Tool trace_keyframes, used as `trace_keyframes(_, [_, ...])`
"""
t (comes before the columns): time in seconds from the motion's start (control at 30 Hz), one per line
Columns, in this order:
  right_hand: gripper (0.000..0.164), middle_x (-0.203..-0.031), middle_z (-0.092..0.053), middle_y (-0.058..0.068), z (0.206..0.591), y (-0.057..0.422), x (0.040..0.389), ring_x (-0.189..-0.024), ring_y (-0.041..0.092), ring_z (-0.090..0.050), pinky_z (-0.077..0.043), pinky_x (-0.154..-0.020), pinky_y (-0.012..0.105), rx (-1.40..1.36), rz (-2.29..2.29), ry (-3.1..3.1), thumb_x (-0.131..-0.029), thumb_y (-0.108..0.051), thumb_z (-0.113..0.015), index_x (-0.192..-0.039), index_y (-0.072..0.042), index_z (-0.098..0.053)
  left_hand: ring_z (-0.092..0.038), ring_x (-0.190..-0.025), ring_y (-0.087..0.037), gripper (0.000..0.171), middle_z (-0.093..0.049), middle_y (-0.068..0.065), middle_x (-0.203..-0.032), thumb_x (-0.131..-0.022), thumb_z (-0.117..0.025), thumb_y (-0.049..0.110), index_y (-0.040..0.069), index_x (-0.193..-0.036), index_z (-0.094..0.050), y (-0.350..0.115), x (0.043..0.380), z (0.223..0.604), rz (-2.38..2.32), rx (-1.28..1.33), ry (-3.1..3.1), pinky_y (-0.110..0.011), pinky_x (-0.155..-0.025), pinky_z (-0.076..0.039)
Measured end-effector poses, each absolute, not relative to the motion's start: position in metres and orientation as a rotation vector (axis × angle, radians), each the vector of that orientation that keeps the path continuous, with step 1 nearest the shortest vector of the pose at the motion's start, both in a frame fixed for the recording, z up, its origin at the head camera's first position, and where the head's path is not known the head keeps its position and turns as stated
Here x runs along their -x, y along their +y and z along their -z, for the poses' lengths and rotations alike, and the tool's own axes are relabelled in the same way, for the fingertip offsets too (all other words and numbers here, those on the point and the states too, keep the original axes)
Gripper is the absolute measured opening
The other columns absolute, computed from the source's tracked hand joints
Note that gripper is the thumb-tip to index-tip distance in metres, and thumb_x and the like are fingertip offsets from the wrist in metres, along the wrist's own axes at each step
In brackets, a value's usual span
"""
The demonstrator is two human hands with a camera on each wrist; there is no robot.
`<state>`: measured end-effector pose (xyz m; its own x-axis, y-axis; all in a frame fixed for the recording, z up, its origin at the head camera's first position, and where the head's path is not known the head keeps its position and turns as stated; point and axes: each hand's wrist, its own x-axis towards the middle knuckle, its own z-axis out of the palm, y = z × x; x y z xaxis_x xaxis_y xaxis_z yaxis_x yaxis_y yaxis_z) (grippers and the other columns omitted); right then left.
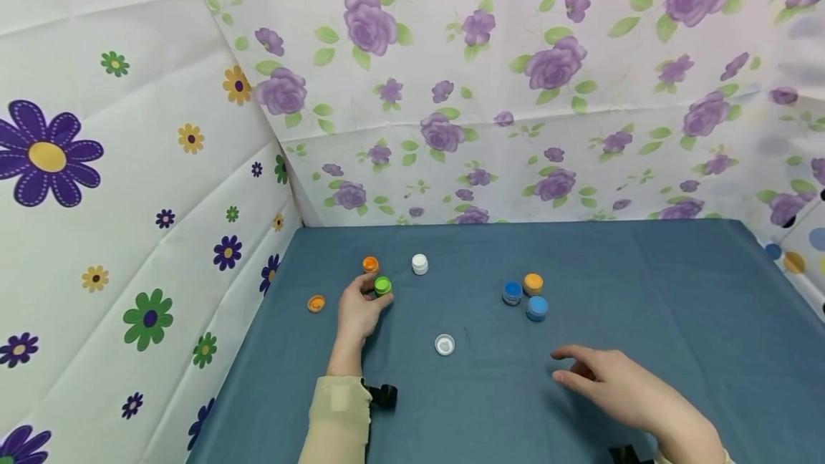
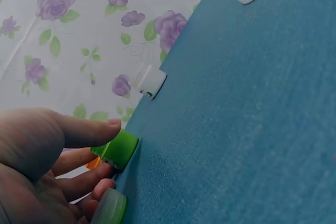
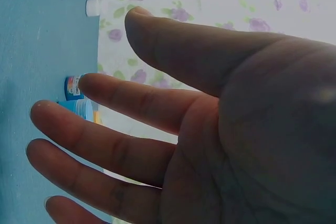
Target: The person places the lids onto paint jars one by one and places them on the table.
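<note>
My left hand (image 1: 361, 306) pinches a small green paint pot (image 1: 383, 286) between thumb and fingers on the blue cloth. In the left wrist view, a ribbed lid with a green rim (image 2: 111, 207) shows below that pot, right at the lower fingers; from the head view the hand hides it. An orange paint pot (image 1: 370, 264) stands just behind the fingertips, and an orange-stained lid (image 1: 316, 303) lies left of the hand. My right hand (image 1: 612, 382) hovers above the cloth at the right, fingers relaxed and holding nothing.
A white pot (image 1: 420, 264) stands right of the green one, and a white lid (image 1: 445, 344) lies nearer me. Dark blue (image 1: 512, 293), yellow-orange (image 1: 533, 283) and light blue (image 1: 537, 308) pots cluster right of centre. Flowered sheets (image 1: 438, 134) rise behind and beside the blue cloth (image 1: 464, 407).
</note>
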<state>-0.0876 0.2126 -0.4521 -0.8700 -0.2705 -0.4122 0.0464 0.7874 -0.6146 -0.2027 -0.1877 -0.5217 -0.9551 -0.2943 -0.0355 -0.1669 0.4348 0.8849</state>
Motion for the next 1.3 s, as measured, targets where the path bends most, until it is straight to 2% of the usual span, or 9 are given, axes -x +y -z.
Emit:
trace_keyframes(0.2, [0.05, -0.099, -0.071, -0.004, 0.451, 0.212, 0.087, -0.089, 0.015, -0.066, -0.056, -0.079, 0.042, 0.171, 0.872, 2.493, -0.105, -0.044, -0.069, -0.143, -0.012, -0.065, -0.063, -0.117, -0.038, 0.056, -0.065, -0.02, -0.137, -0.094, -0.083, 0.006, 0.002, -0.146, -0.064, -0.186, 0.206, 0.522, 1.518, -0.448, -2.58, -0.053, -0.097, -0.053])
trace_keyframes(0.4, [0.05, -0.099, -0.071, -0.005, 0.452, 0.212, 0.086, -0.089, 0.015, -0.066, -0.055, -0.079, 0.041, 0.183, 0.874, 2.491, -0.105, -0.044, -0.069, -0.143, -0.012, -0.065, -0.06, -0.127, -0.042, 0.052, -0.065, -0.023, -0.138, -0.094, -0.084, 0.009, -0.001, -0.142, -0.067, -0.183, 0.21, 0.527, 1.415, -0.457, -2.61, -0.056, -0.106, -0.05])
trace_keyframes(0.53, [0.051, -0.099, -0.072, -0.005, 0.453, 0.21, 0.087, -0.089, 0.015, -0.066, -0.055, -0.079, 0.041, 0.188, 0.883, 2.481, -0.105, -0.044, -0.069, -0.143, -0.012, -0.065, -0.061, -0.126, -0.042, 0.048, -0.066, -0.023, -0.135, -0.095, -0.084, 0.011, -0.001, -0.139, -0.069, -0.183, 0.211, 0.531, 1.378, -0.463, -2.602, -0.056, -0.106, -0.05])
trace_keyframes(0.63, [0.049, -0.099, -0.072, -0.005, 0.454, 0.208, 0.088, -0.089, 0.016, -0.067, -0.055, -0.078, 0.041, 0.212, 0.895, 2.464, -0.105, -0.043, -0.07, -0.143, -0.012, -0.066, -0.064, -0.119, -0.041, 0.043, -0.068, -0.022, -0.13, -0.096, -0.083, 0.011, -0.002, -0.135, -0.071, -0.183, 0.21, 0.53, 1.398, -0.447, -2.569, -0.056, -0.1, -0.053])
trace_keyframes(0.7, [0.047, -0.1, -0.072, -0.004, 0.456, 0.205, 0.09, -0.09, 0.017, -0.067, -0.055, -0.078, 0.042, 0.255, 0.914, 2.441, -0.105, -0.042, -0.069, -0.142, -0.012, -0.067, -0.066, -0.113, -0.039, 0.039, -0.07, -0.021, -0.125, -0.097, -0.082, 0.012, -0.001, -0.133, -0.072, -0.184, 0.208, 0.528, 1.429, -0.424, -2.533, -0.054, -0.096, -0.056])
trace_keyframes(0.8, [0.043, -0.102, -0.073, -0.002, 0.459, 0.197, 0.099, -0.092, 0.02, -0.068, -0.055, -0.078, 0.043, 0.382, 0.955, 2.372, -0.107, -0.039, -0.067, -0.141, -0.012, -0.067, -0.067, -0.112, -0.037, 0.039, -0.071, -0.02, -0.123, -0.099, -0.081, 0.015, 0.001, -0.133, -0.072, -0.189, 0.205, 0.522, 1.457, -0.379, -2.487, -0.054, -0.094, -0.056])
trace_keyframes(1.03, [0.036, -0.109, -0.074, -0.007, 0.454, 0.141, 0.132, -0.087, 0.018, -0.068, -0.053, -0.073, 0.034, 0.768, 1.017, 2.227, -0.111, -0.039, -0.062, -0.137, -0.016, -0.071, -0.06, -0.118, -0.032, 0.044, -0.067, -0.014, -0.127, -0.101, -0.079, 0.024, 0.008, -0.14, -0.067, -0.217, 0.19, 0.497, 1.533, -0.221, -2.406, -0.049, -0.092, -0.051])
trace_keyframes(1.1, [0.034, -0.107, -0.074, -0.005, 0.455, 0.119, 0.145, -0.083, 0.02, -0.066, -0.051, -0.071, 0.033, 0.829, 1.05, 2.23, -0.112, -0.039, -0.06, -0.135, -0.016, -0.073, -0.059, -0.117, -0.029, 0.044, -0.066, -0.013, -0.127, -0.101, -0.079, 0.026, 0.009, -0.14, -0.067, -0.225, 0.187, 0.491, 1.556, -0.192, -2.394, -0.046, -0.091, -0.048])
trace_keyframes(1.3, [0.034, -0.111, -0.074, 0.002, 0.464, 0.05, 0.171, -0.089, 0.019, -0.069, -0.055, -0.077, 0.036, 0.865, 1.099, 2.34, -0.112, -0.032, -0.061, -0.137, -0.012, -0.07, -0.057, -0.113, -0.023, 0.045, -0.067, -0.011, -0.124, -0.102, -0.077, 0.036, 0.01, -0.139, -0.069, -0.242, 0.176, 0.48, 1.594, -0.188, -2.354, -0.042, -0.09, -0.044])
